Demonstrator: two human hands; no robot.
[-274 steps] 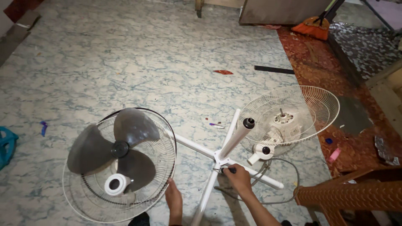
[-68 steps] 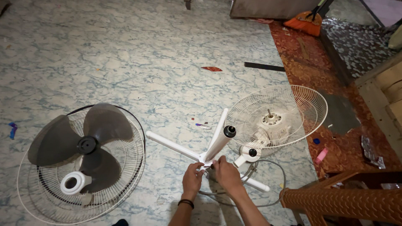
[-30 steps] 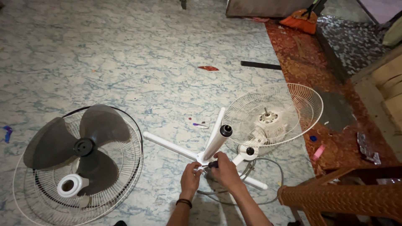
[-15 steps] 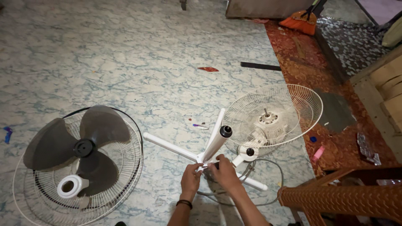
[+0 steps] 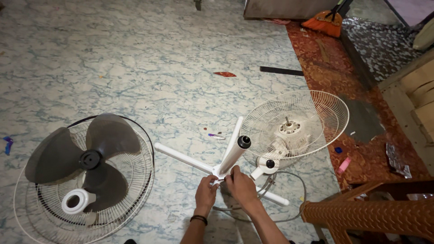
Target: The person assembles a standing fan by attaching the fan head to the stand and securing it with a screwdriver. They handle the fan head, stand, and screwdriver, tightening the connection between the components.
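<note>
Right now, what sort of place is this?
Probably a room in a home: a marbled vinyl floor, a broom by the wall, a brown plastic chair, and a dismantled stand fan's cross base under both hands.

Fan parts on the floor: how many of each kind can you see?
Wire grilles: 2 (front grille, rear grille)
Grey blade sets: 1 (blade)
White cross bases with pole: 1 (base)
Total: 4
Both hands, left hand and right hand, meet at the base hub.

I see a marbled pale floor (image 5: 135,54), a red patterned mat (image 5: 361,149) along its right, an orange broom (image 5: 326,22) at the top, a woven brown chair (image 5: 370,217) lower right.
</note>
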